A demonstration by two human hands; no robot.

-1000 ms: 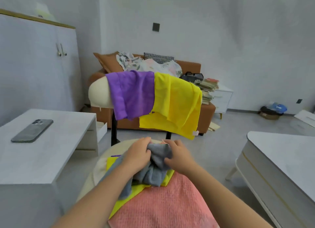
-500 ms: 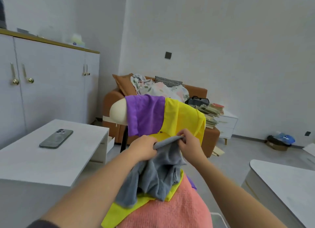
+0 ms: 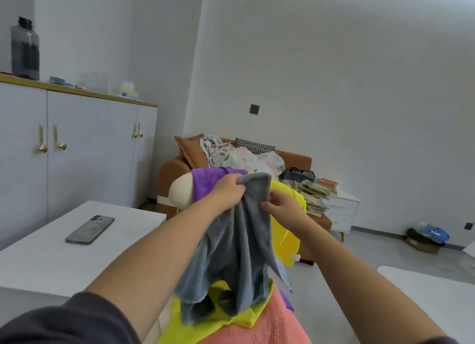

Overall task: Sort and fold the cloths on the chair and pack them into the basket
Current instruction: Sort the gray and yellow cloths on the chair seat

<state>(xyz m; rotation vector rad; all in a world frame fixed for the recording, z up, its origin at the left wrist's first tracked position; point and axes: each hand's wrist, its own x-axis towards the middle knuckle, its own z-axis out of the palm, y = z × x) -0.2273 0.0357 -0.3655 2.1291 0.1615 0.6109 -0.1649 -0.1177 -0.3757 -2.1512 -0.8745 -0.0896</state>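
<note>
Both forearms reached forward and up over the chair seat, the dark sleeves pushed back near the elbows. The left hand (image 3: 227, 189) sat highest, back of the hand towards the camera, its fingers curled tight and bunching the top edge of the grey cloth (image 3: 241, 253). The right hand (image 3: 281, 206) was just beside it and slightly lower, wrist bent inward, fingers pressed together and pinching the cloth's right edge against the thumb; the fingertips themselves were partly hidden by the fabric.

The grey cloth hung in loose folds from the two grips. Its lower end drooped onto a lime cloth (image 3: 195, 318) that lay on the seat with a coral cloth (image 3: 257, 325) nearest the camera.

Behind the hands, a purple cloth (image 3: 205, 181) and a yellow cloth (image 3: 288, 230) were draped side by side over the cream back of the chair (image 3: 181, 192).

To the left, a phone (image 3: 90, 229) lay flat on a white worktop (image 3: 51, 261), in front of a white cabinet (image 3: 90, 151). A brown sofa (image 3: 169, 171) piled with fabric stood by the far wall.
</note>
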